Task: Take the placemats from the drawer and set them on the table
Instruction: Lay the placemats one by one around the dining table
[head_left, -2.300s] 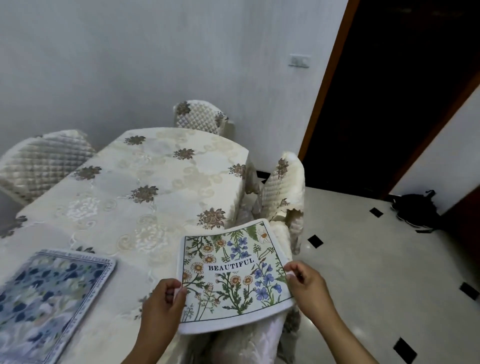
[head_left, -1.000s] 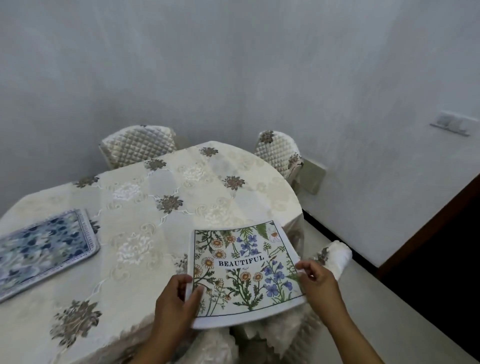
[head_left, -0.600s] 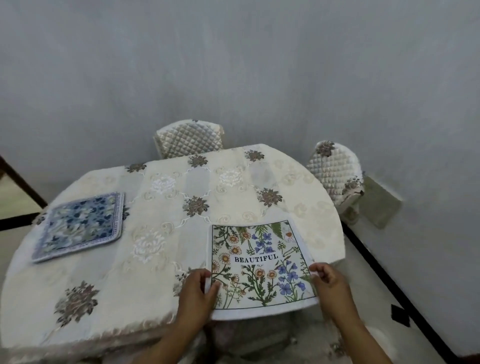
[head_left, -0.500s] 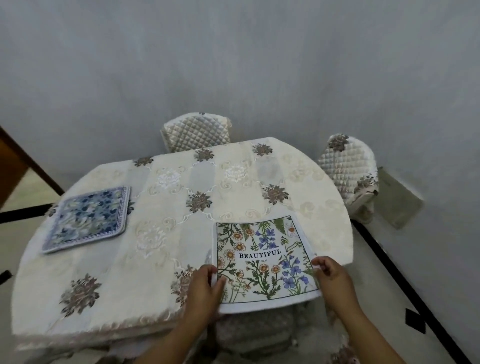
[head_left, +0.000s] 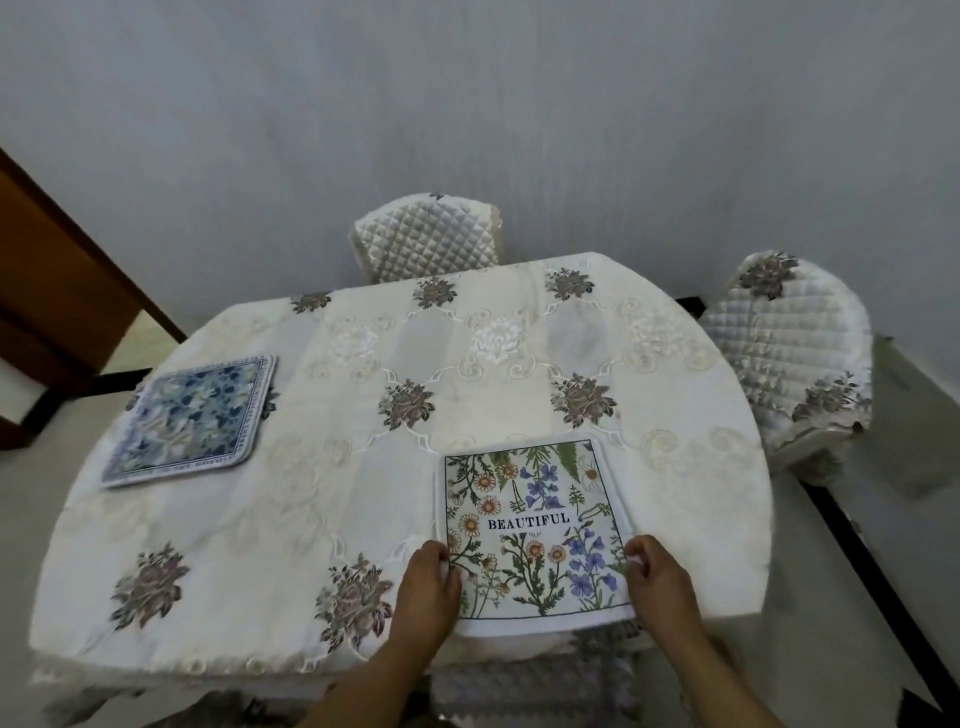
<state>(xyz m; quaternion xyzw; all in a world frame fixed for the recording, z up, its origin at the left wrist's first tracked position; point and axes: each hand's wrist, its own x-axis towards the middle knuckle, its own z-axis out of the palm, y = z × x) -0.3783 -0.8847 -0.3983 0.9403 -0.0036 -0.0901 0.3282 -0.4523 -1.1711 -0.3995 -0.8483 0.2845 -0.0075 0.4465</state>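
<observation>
Both hands grasp the floral mat (head_left: 535, 525) by its side edges: the left hand (head_left: 427, 584) pinches the lower left edge, the right hand (head_left: 655, 577) the lower right edge, fingers curled over the border. The mat, printed "BEAUTIFUL", lies low and right of centre in the frame, flat on the table (head_left: 363, 467) at its near edge, its bottom border just overhanging. A blue mat (head_left: 195, 418) lies at the left of the frame, near the table's left edge, well apart from the floral one. A quilted chair (head_left: 428, 236) stands at upper centre, another chair (head_left: 789, 343) at the right.
</observation>
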